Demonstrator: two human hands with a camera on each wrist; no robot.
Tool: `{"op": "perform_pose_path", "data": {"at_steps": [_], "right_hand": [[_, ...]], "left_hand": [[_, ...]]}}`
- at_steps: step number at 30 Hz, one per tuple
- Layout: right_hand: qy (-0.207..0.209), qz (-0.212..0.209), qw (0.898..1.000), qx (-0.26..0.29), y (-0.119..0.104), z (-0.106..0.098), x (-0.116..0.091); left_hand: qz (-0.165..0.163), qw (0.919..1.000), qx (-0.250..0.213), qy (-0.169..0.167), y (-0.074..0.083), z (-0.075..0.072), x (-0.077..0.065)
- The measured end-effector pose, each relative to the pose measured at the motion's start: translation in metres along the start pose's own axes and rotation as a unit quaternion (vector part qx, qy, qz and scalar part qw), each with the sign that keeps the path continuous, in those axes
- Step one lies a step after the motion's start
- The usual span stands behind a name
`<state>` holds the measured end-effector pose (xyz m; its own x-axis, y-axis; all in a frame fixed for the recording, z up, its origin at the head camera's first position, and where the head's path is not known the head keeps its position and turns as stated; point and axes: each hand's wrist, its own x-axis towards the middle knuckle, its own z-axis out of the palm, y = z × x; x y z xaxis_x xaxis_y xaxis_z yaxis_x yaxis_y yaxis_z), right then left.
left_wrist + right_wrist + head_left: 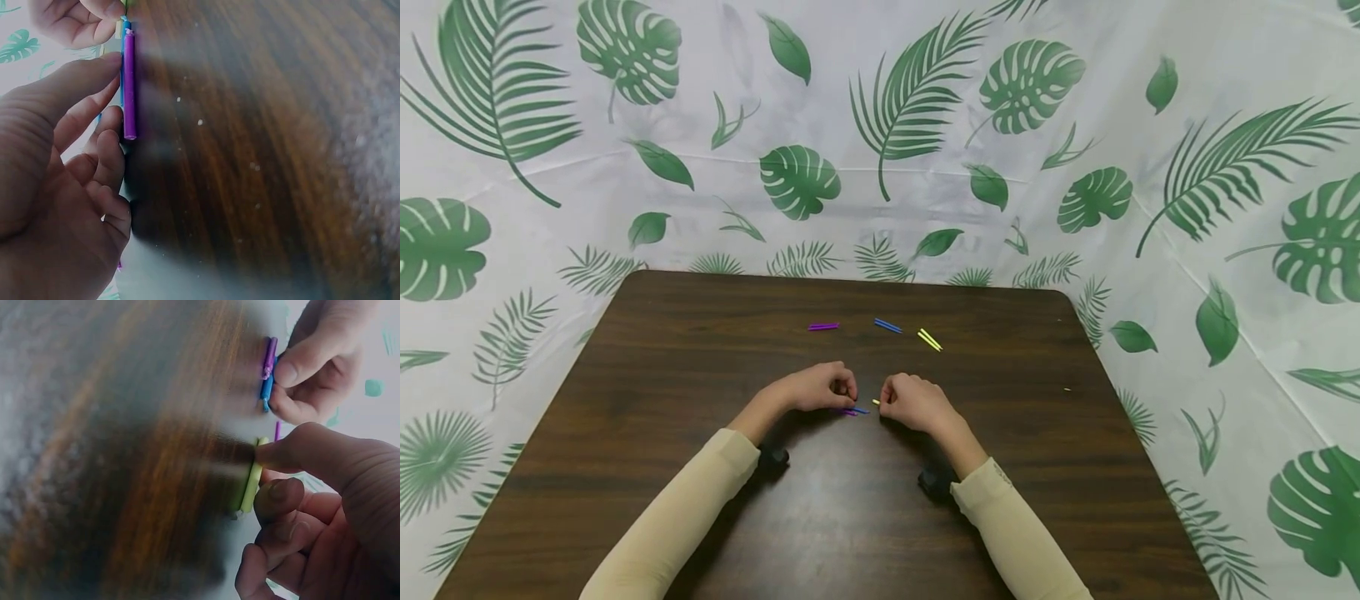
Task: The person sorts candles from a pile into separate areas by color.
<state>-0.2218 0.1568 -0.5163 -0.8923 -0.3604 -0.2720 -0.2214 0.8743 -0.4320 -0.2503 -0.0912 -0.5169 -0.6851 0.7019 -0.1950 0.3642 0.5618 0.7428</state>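
Over the middle of the table, my left hand (820, 387) pinches a thin blue candle (267, 392) between thumb and index finger. A purple candle (130, 87) lies alongside the blue one, partly overlapping it; both wicks point toward the other hand. My right hand (917, 402), a short gap to the right, has a yellow candle (252, 478) between thumb and index finger, low over the tabletop. In the head view the fingers hide most of that yellow candle, and its end shows just left of the fingertips.
Farther back on the brown wooden table (850, 517) lie two purple candles (823, 327), two blue candles (888, 326) and two yellow candles (929, 340). A tiny yellow piece (1067, 389) sits near the right edge. Leaf-patterned white cloth (700, 217) hangs behind the table and at its sides.
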Motion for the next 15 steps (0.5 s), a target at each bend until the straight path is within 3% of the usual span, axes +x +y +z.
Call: {"op": "perform_pose_path", "data": {"at_steps": [6, 12, 15], "right_hand": [[0.001, 0.001, 1.000, 0.002, 0.001, 0.000, -0.002], [0.004, -0.003, 1.000, 0.000, 0.001, 0.000, -0.002], [0.003, -0.004, 1.000, 0.003, 0.002, -0.001, -0.001]], "left_hand": [[0.005, 0.9999, 0.006, 0.014, -0.001, 0.002, 0.002], [0.043, 0.9985, 0.013, 0.031, -0.015, 0.007, 0.006], [0.037, 0.9990, 0.004, 0.026, -0.016, 0.007, 0.005]]}}
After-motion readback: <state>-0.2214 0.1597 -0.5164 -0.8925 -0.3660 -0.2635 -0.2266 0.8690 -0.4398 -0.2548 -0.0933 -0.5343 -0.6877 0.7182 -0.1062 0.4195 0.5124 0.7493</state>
